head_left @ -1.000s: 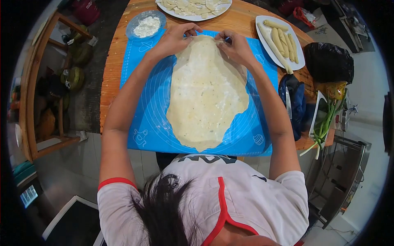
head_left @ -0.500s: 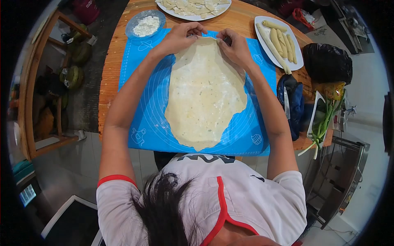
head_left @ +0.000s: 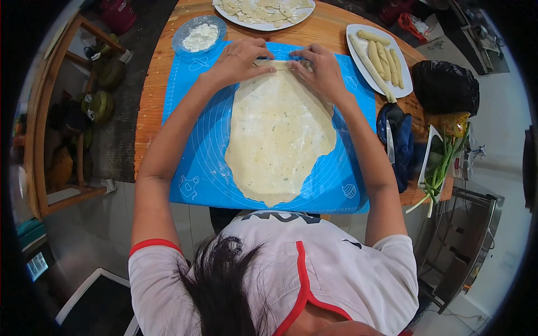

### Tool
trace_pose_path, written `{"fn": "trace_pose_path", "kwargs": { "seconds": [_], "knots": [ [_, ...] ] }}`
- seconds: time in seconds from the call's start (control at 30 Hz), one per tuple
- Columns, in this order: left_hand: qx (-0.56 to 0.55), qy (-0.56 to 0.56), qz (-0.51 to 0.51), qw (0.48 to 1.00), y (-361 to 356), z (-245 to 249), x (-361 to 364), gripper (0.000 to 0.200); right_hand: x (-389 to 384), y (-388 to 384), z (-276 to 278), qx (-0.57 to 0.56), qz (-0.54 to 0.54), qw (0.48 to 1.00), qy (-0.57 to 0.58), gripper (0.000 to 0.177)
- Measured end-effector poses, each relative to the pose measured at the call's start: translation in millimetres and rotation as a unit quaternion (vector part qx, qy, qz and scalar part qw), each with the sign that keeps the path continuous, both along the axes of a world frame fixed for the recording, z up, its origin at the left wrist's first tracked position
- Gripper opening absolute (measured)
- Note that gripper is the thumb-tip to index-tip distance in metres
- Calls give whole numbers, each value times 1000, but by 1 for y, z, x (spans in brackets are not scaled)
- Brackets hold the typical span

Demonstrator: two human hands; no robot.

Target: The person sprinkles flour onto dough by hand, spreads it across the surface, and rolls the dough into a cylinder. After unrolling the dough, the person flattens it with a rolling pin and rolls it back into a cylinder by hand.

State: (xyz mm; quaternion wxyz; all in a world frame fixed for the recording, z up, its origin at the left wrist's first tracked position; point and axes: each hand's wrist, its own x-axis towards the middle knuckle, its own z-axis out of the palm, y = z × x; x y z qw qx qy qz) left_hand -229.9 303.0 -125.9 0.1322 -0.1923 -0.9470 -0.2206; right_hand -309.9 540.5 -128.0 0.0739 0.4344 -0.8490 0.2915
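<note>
A large, thin sheet of speckled dough [head_left: 280, 134] lies on a blue silicone mat [head_left: 193, 151] with white printed rings. Its far edge is folded over toward me in a narrow strip. My left hand [head_left: 241, 63] grips the left part of that fold, thumb on the near side and fingers on the far side. My right hand [head_left: 318, 70] pinches the fold a little further right in the same way. A short stretch of folded dough shows between the two hands. The rest of the sheet lies flat, with an uneven outline and patches of flour.
A glass bowl of flour [head_left: 178, 40] stands at the back left, near a plate of flat dough pieces [head_left: 269, 26]. At right, a white plate [head_left: 408, 73] holds several dough rolls. Beyond it are a black plastic bag [head_left: 446, 87], a knife [head_left: 390, 143] on dark blue cloth, and green onions [head_left: 445, 168].
Both hands have come slightly nearer to me, bringing the dough's far edge over into a fold. The fingers now reach across the fold, where before they pinched the raised edge.
</note>
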Motion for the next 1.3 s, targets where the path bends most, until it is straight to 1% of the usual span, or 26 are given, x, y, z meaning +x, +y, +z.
{"fn": "trace_pose_path", "kwargs": {
  "seconds": [0.1,0.17,0.2,0.3,0.4,0.5,0.6,0.67,0.77,0.8,0.97,1.07,1.1,1.2,1.27,1.3],
  "knots": [
    [43,-35,-1,998,-6,-5,0,28,-3,-1,3,14,47,998,43,22],
    [72,-66,13,995,-11,-4,1,27,-10,-2,-3,8,26,999,-17,21],
    [80,-59,27,995,-14,-6,2,25,-11,-3,-6,5,15,999,-50,21],
    [85,-44,53,994,-20,-7,1,22,-15,-4,-10,-16,-10,998,-67,18],
    [69,-42,52,995,-20,-4,2,20,-15,-4,-9,-41,19,998,-38,16],
    [69,-38,49,996,-15,-4,-2,20,-14,-6,-12,-33,45,998,14,19],
    [79,-52,42,995,-11,-2,-2,20,-15,-7,-8,-10,71,997,-16,19],
    [101,-48,35,993,-9,-3,-3,19,-11,-7,-5,-8,75,997,-5,19],
    [28,-15,16,999,-9,-3,-4,15,-10,-5,-9,-2,78,996,39,21],
    [29,-21,15,999,-9,-1,-3,14,-9,-5,-10,1,79,995,58,22],
    [49,-32,19,998,-5,2,-3,15,-9,-7,-13,-22,70,996,57,15],
    [50,-32,26,998,-2,-2,0,18,-7,-5,-11,-26,81,994,74,11],
    [34,-18,18,999,0,1,5,18,-4,-4,-8,-28,88,992,81,10],
    [-6,10,-10,1000,4,9,19,20,9,5,3,24,106,992,65,15],
    [-26,10,-37,999,1,10,24,20,13,9,9,10,86,993,82,16],
    [-4,7,-9,1000,2,9,23,20,15,11,10,4,76,993,91,17]
  ]
}}
